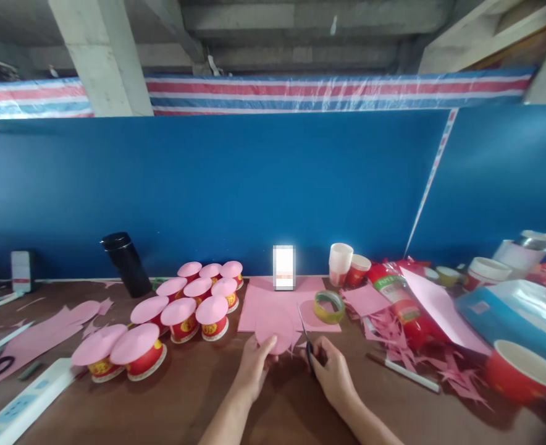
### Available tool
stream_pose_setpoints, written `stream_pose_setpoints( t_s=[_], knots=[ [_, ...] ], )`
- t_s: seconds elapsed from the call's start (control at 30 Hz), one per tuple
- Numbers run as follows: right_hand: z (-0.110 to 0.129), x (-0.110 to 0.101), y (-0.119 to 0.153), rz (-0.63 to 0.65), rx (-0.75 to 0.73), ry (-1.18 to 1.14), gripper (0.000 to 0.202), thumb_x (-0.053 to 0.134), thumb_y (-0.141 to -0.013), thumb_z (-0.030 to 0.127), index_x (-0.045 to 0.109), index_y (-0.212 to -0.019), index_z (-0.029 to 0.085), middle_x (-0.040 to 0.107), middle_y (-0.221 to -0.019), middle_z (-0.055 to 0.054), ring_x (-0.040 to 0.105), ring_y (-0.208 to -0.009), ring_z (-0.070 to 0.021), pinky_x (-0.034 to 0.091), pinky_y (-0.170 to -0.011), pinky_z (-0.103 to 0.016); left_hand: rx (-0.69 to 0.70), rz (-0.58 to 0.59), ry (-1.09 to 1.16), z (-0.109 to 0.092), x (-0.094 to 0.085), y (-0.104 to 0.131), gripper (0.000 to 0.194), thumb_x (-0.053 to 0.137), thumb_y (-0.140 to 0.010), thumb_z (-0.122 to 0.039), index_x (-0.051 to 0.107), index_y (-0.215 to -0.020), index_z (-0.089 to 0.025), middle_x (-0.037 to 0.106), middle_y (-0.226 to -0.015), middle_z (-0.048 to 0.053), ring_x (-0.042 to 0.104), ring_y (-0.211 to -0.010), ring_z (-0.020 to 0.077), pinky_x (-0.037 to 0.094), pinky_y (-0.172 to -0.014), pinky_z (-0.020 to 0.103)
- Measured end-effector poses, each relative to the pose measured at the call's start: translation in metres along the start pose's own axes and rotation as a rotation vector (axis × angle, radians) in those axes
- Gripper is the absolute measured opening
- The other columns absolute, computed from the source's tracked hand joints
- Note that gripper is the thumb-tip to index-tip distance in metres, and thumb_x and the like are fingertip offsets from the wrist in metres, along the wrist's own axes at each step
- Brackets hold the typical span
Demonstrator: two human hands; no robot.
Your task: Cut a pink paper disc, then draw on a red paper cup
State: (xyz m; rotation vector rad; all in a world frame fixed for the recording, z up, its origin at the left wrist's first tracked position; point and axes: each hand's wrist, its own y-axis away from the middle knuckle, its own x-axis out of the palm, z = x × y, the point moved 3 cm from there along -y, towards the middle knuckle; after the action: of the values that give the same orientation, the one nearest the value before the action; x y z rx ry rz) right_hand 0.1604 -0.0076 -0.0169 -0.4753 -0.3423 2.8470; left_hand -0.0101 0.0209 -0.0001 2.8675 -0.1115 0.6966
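Between thumb and fingers, my left hand [255, 366] grips a round pink paper disc [273, 322] near its lower edge. My right hand [329, 369] is closed around the black handles of a pair of scissors [303, 326], whose blades point up and away beside the disc. Pink scraps lie between the two hands. Behind them, a pink paper sheet [249, 303] is spread on the table. On its right part rests a roll of tape [320, 314], and a lit phone [284, 268] stands at its back edge.
Several red paper cups with pink cone tops [180, 318] stand to the left, near a black bottle [127, 264] and a white power strip [32, 402]. To the right are pink scraps [458, 374], a white marker [412, 375], a red cup [518, 377] and stacked cups [340, 262].
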Motion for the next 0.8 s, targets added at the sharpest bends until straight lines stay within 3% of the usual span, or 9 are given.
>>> stream_pose_setpoints(
  t_s=[0.13, 0.23, 0.4, 0.63, 0.8],
  knots=[
    [-0.004, 0.003, -0.001, 0.029, 0.034, -0.073, 0.027, 0.054, -0.077, 0.034, 0.035, -0.063, 0.021, 0.044, -0.052, 0.005, 0.041, -0.048, -0.0108, 0.032, -0.047, -0.020, -0.038, 0.079, 0.088, 0.002, 0.002, -0.001, 0.024, 0.069, -0.068, -0.030, 0.059, -0.081, -0.012, 0.064, -0.072, 0.004, 0.054, -0.057, 0.0079, 0.040, -0.049, 0.017],
    [-0.002, 0.005, -0.003, 0.043, 0.055, -0.138, 0.027, 0.054, -0.077, 0.033, 0.034, -0.063, 0.021, 0.042, -0.053, 0.005, 0.039, -0.049, -0.0103, 0.032, -0.047, -0.020, -0.062, 0.070, 0.160, 0.005, 0.001, -0.001, 0.020, 0.070, -0.068, -0.027, 0.059, -0.078, -0.013, 0.063, -0.070, 0.003, 0.054, -0.057, 0.0078, 0.040, -0.049, 0.018],
    [0.006, 0.002, -0.006, 0.034, 0.054, -0.212, 0.029, 0.059, -0.074, 0.034, 0.035, -0.063, 0.021, 0.039, -0.055, 0.005, 0.037, -0.050, -0.0096, 0.033, -0.046, -0.019, -0.121, -0.106, 0.294, 0.007, -0.004, -0.003, 0.021, 0.075, -0.061, -0.022, 0.058, -0.071, -0.015, 0.063, -0.068, 0.000, 0.057, -0.058, 0.0084, 0.044, -0.053, 0.019],
    [0.008, -0.017, -0.016, -0.006, 0.000, -0.005, 0.030, 0.061, -0.069, 0.037, 0.038, -0.059, 0.021, 0.036, -0.052, 0.005, 0.035, -0.047, -0.0099, 0.035, -0.044, -0.019, -0.170, -0.355, 0.429, 0.011, -0.009, -0.005, 0.026, 0.076, -0.052, -0.010, 0.056, -0.067, -0.016, 0.064, -0.064, 0.001, 0.059, -0.054, 0.0116, 0.046, -0.048, 0.021],
    [-0.001, -0.016, -0.020, 0.049, 0.036, -0.021, 0.030, 0.063, -0.065, 0.040, 0.040, -0.059, 0.021, 0.043, -0.051, 0.004, 0.039, -0.046, -0.0104, 0.038, -0.044, -0.019, -0.217, -0.445, 0.469, 0.016, -0.013, -0.011, 0.027, 0.073, -0.050, -0.006, 0.052, -0.063, -0.017, 0.063, -0.058, -0.001, 0.058, -0.047, 0.0117, 0.043, -0.042, 0.020]
  ],
)
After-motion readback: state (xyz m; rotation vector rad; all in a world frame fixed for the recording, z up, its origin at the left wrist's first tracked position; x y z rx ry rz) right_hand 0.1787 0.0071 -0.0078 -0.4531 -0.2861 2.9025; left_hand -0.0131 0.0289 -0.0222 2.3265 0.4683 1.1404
